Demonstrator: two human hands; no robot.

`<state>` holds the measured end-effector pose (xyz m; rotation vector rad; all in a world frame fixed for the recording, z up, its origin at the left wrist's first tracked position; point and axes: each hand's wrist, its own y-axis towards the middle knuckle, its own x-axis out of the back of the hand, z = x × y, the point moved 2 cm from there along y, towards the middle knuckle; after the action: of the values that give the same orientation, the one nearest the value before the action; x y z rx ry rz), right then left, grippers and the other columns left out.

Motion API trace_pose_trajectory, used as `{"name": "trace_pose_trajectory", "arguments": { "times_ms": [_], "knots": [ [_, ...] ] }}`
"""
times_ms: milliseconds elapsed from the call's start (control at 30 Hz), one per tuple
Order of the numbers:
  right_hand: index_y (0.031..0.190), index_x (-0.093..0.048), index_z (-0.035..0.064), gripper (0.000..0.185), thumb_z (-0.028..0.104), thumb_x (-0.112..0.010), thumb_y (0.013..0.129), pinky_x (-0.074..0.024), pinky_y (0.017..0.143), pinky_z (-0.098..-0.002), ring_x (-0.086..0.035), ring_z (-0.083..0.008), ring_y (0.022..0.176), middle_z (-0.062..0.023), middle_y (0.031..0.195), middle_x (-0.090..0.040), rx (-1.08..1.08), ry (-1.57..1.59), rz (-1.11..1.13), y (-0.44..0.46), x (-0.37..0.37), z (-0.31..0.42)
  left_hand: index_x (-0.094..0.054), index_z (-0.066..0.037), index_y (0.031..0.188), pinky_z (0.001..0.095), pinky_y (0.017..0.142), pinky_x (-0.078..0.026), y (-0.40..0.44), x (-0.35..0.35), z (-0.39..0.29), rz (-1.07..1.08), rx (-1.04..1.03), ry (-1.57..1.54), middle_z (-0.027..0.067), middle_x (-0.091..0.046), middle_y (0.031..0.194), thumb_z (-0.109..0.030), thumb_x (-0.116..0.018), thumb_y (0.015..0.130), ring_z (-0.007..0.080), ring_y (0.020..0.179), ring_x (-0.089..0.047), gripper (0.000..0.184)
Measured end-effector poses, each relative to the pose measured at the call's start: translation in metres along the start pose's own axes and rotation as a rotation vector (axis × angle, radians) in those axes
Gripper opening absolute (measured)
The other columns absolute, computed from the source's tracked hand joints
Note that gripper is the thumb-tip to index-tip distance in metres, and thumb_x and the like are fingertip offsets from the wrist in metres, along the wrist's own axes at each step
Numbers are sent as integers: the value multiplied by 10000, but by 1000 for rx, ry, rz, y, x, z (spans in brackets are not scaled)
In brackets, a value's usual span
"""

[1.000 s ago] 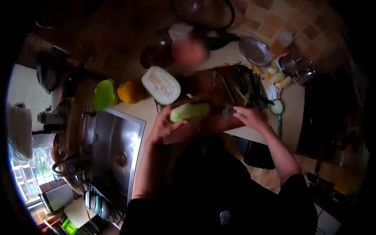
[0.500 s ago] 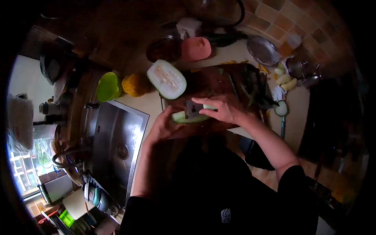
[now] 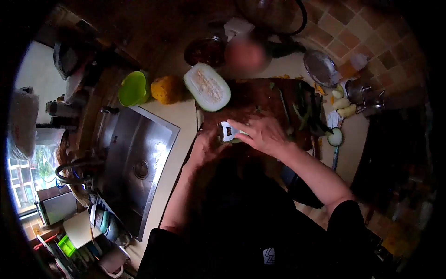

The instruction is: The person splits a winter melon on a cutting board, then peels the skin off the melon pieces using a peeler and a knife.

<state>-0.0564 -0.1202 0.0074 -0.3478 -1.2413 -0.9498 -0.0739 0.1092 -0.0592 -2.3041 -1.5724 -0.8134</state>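
Observation:
My right hand point(image 3: 265, 135) holds a peeler point(image 3: 227, 131) with a flat, slotted metal head that catches the light. Its head is over a pale green piece of melon point(image 3: 240, 136), mostly hidden by my hands. Against the left side of that piece, my left hand point(image 3: 206, 145) curls its fingers, gripping it. Both hands are above the near part of a dark reddish-brown cutting board point(image 3: 251, 100). Beyond them, a large halved melon point(image 3: 207, 87), with white flesh and a seedy centre, lies cut face up at the board's far left corner.
An orange, rough-skinned round fruit point(image 3: 165, 89) and a lime-green bowl point(image 3: 134, 88) stand left, above the sink point(image 3: 141, 169). Dark green peelings point(image 3: 304, 109) lie on the board's right. Behind are a blurred pink dish point(image 3: 246, 55) and a metal plate point(image 3: 320, 69).
The peeler's head has turned from dull grey to bright and shifted slightly, as my hands stay close together. Less of the melon piece shows. The whole view has shifted a little.

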Motion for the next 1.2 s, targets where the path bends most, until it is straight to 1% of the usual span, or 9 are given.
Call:
{"name": "trace_pose_trajectory", "arguments": {
  "times_ms": [200, 300, 467, 600, 700, 800, 900, 1033, 1200],
  "knots": [
    [1361, -680, 265, 483, 326, -773, 891, -508, 574, -418, -642, -276, 635, -80, 717, -652, 15, 24, -9, 1, -6, 5, -636, -62, 1257, 454, 865, -549, 2, 0, 10, 146, -10, -118, 208, -714, 1108, -194, -848, 790, 401, 1000, -684, 529],
    [1365, -676, 271, 484, 330, -769, 893, -519, 589, -419, -655, -274, 663, -79, 750, -671, 17, -3, 48, 1, -8, 10, -645, -65, 1243, 421, 865, -553, 3, -3, -9, 6, 126, -282, 178, -726, 1107, -169, -836, 786, 348, 981, -702, 506],
    [1364, -676, 274, 472, 349, -756, 905, -549, 628, -404, -687, -272, 724, -79, 826, -712, 16, 27, 67, -3, -14, 10, -655, -56, 1252, 380, 906, -541, -8, -17, 60, 150, 339, -288, 155, -722, 1158, -121, -804, 786, 302, 1029, -695, 494],
    [1392, -651, 310, 490, 359, -749, 915, -562, 646, -400, -700, -277, 751, -71, 895, -736, -24, 14, 76, -10, -1, 2, -670, -53, 1255, 383, 944, -525, -2, 5, 21, 103, 56, -68, 159, -711, 1191, -127, -787, 790, 309, 1069, -680, 485],
    [1419, -625, 337, 520, 367, -752, 915, -577, 677, -385, -722, -286, 810, -57, 973, -762, -70, 75, 69, -22, 11, -19, -678, -49, 1247, 394, 954, -519, 4, 7, 4, 97, 80, -171, 162, -709, 1194, -131, -792, 784, 308, 1103, -666, 483],
    [1419, -627, 324, 515, 337, -756, 921, -585, 704, -374, -731, -290, 846, -53, 1049, -770, -88, 163, 70, -37, 17, -37, -684, -41, 1235, 387, 958, -520, 8, 7, 7, 95, -57, -31, 144, -704, 1192, -128, -780, 815, 287, 1136, -646, 439],
    [1428, -621, 314, 513, 294, -751, 932, -593, 758, -372, -737, -292, 893, -63, 1120, -764, -178, 243, 120, -52, 22, -50, -681, -24, 1231, 377, 962, -523, 1, 0, 21, 150, 116, -295, 115, -701, 1211, -108, -747, 850, 273, 1170, -627, 396],
    [1442, -610, 280, 507, 272, -738, 951, -590, 847, -369, -737, -310, 982, -97, 1178, -749, -288, 286, 124, -76, 17, -75, -675, -2, 1227, 372, 965, -523, 4, 8, -20, 122, 396, -749, 78, -670, 1258, -65, -721, 862, 236, 1162, -623, 373],
    [1429, -622, 258, 467, 307, -718, 974, -583, 849, -378, -735, -323, 1017, -128, 1209, -734, -386, 385, -45, -129, 11, -126, -659, 5, 1254, 376, 999, -500, 3, 14, -6, 176, 276, -327, 79, -647, 1268, -31, -711, 861, 224, 1170, -616, 398]
  ]
}}
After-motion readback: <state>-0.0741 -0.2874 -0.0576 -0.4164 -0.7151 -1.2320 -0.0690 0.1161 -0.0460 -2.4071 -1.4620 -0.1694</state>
